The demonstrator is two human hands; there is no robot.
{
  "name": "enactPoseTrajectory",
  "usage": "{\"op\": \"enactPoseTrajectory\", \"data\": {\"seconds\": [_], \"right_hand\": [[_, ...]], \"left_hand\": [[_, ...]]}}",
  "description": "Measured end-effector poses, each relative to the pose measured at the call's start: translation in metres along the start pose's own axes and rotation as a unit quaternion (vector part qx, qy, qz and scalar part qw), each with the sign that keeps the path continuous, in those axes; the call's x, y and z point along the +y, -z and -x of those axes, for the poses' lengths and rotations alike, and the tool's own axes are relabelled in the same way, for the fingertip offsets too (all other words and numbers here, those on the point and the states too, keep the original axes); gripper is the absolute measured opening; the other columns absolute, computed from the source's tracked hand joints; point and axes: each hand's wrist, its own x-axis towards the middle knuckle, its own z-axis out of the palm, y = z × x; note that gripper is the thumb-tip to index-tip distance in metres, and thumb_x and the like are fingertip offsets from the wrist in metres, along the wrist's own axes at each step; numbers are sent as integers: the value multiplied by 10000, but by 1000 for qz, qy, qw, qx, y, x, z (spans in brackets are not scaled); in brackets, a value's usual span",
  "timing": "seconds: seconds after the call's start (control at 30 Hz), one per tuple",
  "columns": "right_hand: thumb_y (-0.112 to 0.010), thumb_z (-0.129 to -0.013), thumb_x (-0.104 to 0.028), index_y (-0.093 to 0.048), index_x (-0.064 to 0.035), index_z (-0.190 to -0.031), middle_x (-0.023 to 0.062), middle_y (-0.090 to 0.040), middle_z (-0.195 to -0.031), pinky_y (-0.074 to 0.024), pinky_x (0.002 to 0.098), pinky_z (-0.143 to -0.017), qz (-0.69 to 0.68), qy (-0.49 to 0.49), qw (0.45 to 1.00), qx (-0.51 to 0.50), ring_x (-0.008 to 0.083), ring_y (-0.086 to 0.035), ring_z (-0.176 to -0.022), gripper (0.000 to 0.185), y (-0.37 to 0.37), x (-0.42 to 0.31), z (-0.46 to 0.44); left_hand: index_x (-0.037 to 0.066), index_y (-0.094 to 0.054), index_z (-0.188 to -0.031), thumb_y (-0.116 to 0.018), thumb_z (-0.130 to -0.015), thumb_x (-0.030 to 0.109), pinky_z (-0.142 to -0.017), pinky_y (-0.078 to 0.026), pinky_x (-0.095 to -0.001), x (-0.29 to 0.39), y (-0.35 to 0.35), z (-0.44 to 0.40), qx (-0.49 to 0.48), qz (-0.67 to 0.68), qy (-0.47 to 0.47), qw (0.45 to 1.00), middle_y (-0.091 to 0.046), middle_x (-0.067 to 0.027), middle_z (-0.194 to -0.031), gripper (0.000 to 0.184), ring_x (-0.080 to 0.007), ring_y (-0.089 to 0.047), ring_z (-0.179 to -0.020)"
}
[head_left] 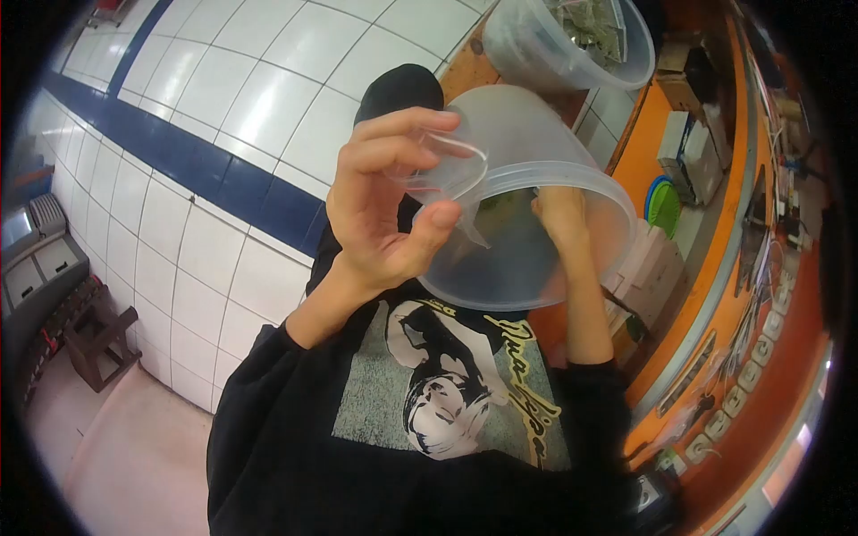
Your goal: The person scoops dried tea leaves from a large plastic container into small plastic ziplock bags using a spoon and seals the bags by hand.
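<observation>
Raised on the left, my left hand (371, 192) curls its fingers and thumb round a thin clear plastic piece (447, 170), a bag or cup with an open mouth; which of the two I cannot tell. Behind it, a large translucent bucket (527, 116) lies tilted with its wide mouth facing me. My right hand (560, 214) reaches inside the bucket, its fingers bent together near the inner wall. What those fingers hold is too small or hidden to make out. A blurred greenish patch shows inside the bucket.
Another clear tub (518, 45) with small packets stands at the top, on a wooden surface. Boxes (693, 161) and green and blue round items (662, 204) sit on an orange shelf at right. A dark stool (94, 344) stands on the left.
</observation>
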Motion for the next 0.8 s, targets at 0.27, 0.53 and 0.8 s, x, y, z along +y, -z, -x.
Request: {"op": "enactPoseTrajectory", "data": {"seconds": [0.27,0.53,0.8], "right_hand": [[-539,-771,5,-612,22,-948,240,-617,-1001,-435,498,-859,37,134,988,-70,431,-563,-980,192,-22,15,-24],[-651,-682,-32,-612,31,-930,223,-623,-933,-466,447,-800,55,122,984,-117,386,-592,-905,259,-21,29,-17],[-574,-709,-47,-585,19,-726,113,-560,-546,-430,343,-432,-144,-88,946,-276,172,-520,-401,69,32,-18,-32]], "left_hand": [[0,-372,-1068,-588,-916,309,-772,-528,-367,0,7,0,24,20,19,999,-498,-277,-1181,406,-302,-644,-881],[-27,-423,-1071,-685,-844,152,-713,-514,-299,-2,7,1,42,80,4,996,-506,-255,-1181,390,-293,-641,-890],[-28,-423,-1071,-679,-844,135,-724,-506,-305,0,6,2,44,77,-6,996,-506,-258,-1183,380,-294,-642,-893]]}}
